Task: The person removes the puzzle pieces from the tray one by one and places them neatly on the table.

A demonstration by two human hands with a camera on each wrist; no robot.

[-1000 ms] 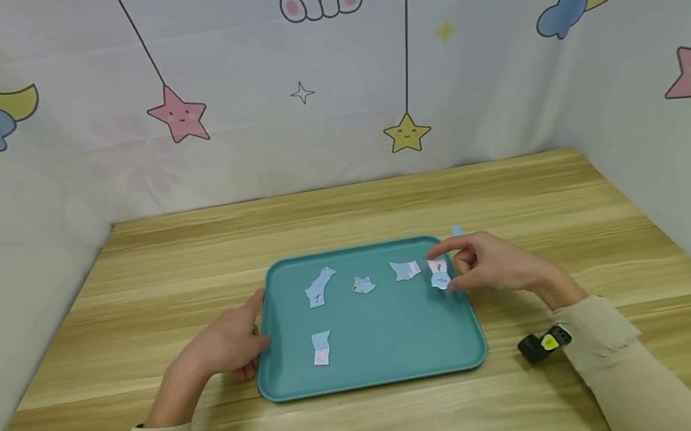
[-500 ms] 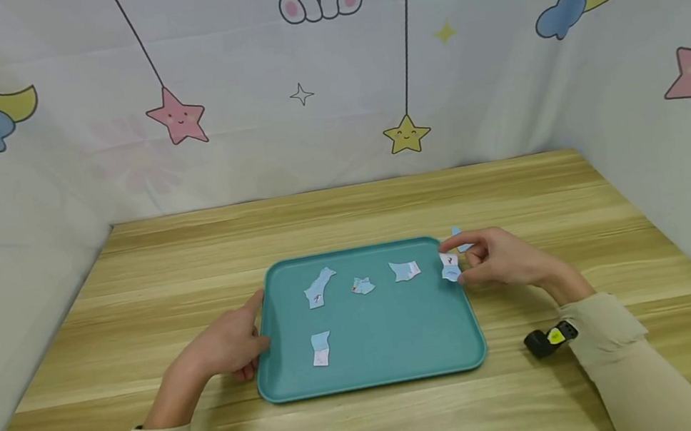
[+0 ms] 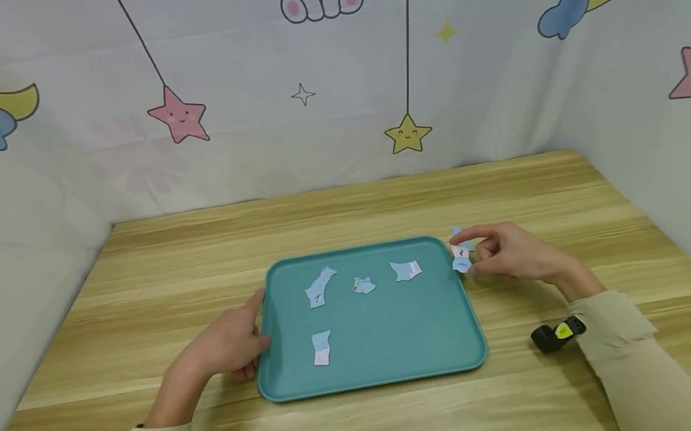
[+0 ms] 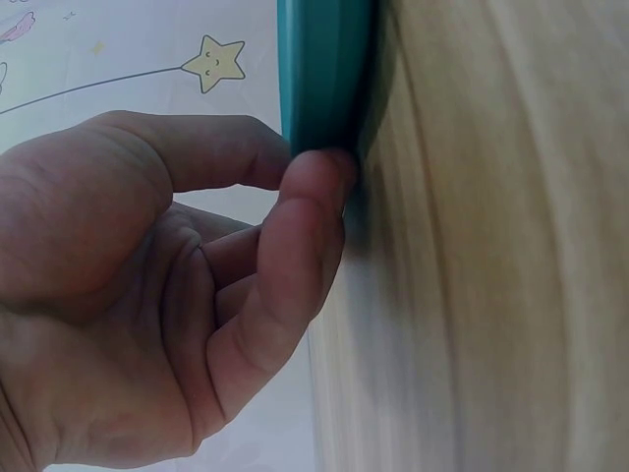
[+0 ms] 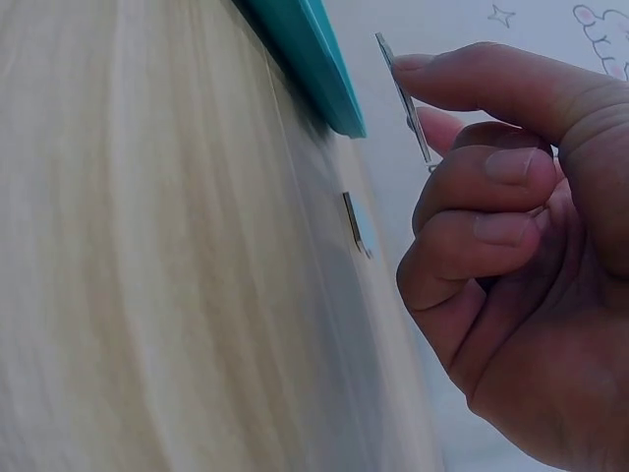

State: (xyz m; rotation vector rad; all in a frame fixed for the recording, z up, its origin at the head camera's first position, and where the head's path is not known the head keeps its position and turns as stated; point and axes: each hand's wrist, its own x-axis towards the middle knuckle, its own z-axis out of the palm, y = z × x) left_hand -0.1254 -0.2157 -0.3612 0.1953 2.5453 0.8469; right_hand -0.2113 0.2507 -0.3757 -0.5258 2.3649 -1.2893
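My right hand (image 3: 515, 252) pinches a small light-blue and white puzzle piece (image 3: 461, 259) between thumb and index finger, above the right rim of a teal tray (image 3: 393, 335). The right wrist view shows that puzzle piece (image 5: 405, 103) edge-on and raised, the other fingers curled. Another light-blue puzzle piece (image 3: 456, 230) lies on the table just behind, partly covered by the hand. At the tray's left side, my left hand (image 3: 222, 343) holds the rim with thumb and index finger. The left wrist view shows these fingertips against the tray edge (image 4: 319, 79).
Several flat puzzle pieces lie in the tray: a long one (image 3: 319, 288), a small one (image 3: 363, 285), one at the upper right (image 3: 406, 270) and one at the lower left (image 3: 321, 348). A wooden table (image 3: 378, 427) carries the tray. Behind hangs a printed cloth (image 3: 248, 163).
My right hand has moved right, carrying the pinched puzzle piece from inside the tray to over its right rim. The left hand and tray have stayed put.
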